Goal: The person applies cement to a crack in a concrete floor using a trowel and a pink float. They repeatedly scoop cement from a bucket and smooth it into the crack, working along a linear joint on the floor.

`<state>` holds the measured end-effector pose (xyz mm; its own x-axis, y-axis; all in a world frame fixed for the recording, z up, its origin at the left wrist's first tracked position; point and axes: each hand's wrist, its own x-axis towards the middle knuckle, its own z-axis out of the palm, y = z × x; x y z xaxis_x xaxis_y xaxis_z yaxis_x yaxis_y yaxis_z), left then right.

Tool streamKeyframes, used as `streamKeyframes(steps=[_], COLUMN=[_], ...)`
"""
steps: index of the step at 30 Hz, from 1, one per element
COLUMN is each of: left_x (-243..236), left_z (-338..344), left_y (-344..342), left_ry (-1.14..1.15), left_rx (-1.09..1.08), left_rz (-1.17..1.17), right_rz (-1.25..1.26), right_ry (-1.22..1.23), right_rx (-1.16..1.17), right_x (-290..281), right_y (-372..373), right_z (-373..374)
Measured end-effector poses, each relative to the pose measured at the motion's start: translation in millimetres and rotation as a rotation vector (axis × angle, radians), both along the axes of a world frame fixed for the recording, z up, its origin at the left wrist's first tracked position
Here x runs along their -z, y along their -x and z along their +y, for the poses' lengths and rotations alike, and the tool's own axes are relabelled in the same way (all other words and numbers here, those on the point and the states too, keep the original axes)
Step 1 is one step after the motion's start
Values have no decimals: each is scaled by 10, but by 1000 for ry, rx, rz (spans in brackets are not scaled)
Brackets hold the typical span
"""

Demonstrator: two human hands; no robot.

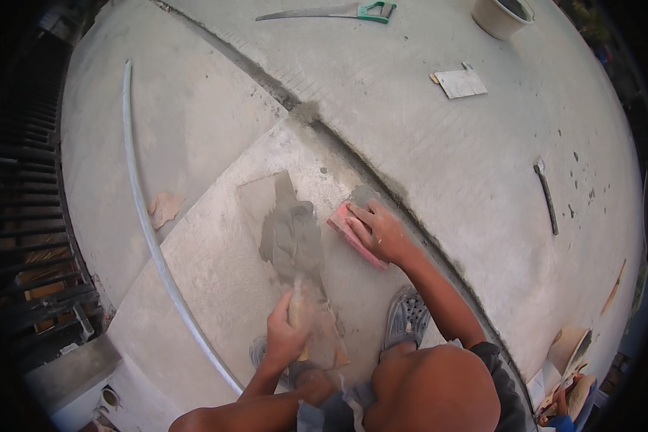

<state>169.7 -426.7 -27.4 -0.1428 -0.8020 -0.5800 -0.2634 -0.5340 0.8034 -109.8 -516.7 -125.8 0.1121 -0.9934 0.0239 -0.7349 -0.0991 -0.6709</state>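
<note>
My left hand (pixel 286 333) is closed around a pale handle (pixel 296 308), partly smeared by motion. The handle stands over a long flat board (pixel 255 198) with a heap of wet grey mortar (pixel 295 241) on it; I cannot make out the tool's blade. My right hand (pixel 379 232) grips a flat pink float (pixel 356 237), pressed down on the concrete close to the groove. A dab of wet mortar (pixel 364 194) lies just beyond the float, between it and the groove (pixel 371 173).
A pale hose or pipe (pixel 144 216) curves along the left. Beyond lie a handsaw (pixel 338 12) with green handle, a bucket (pixel 502 18) and a small white plate (pixel 461 83). A dark rod-like tool (pixel 547 200) lies right. Another person's hand (pixel 558 403) shows lower right.
</note>
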Motion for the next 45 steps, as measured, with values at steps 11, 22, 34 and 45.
streamKeyframes(steps=[11,22,34,45], left_x=[-27,35,77,31], left_z=[-4,9,-14,-52], left_y=[20,-7,-17,25], left_ry=[33,71,106,69], left_rx=[16,27,48,47], left_rz=[23,48,0,37], right_rz=[33,29,59,-18], right_ry=[-15,-119,21,-45], right_rx=[15,-86,-29,-76], right_x=[-96,-6,-8,18], right_y=[-205,-66,-258,-107], right_z=[-78,-213,-1,-77])
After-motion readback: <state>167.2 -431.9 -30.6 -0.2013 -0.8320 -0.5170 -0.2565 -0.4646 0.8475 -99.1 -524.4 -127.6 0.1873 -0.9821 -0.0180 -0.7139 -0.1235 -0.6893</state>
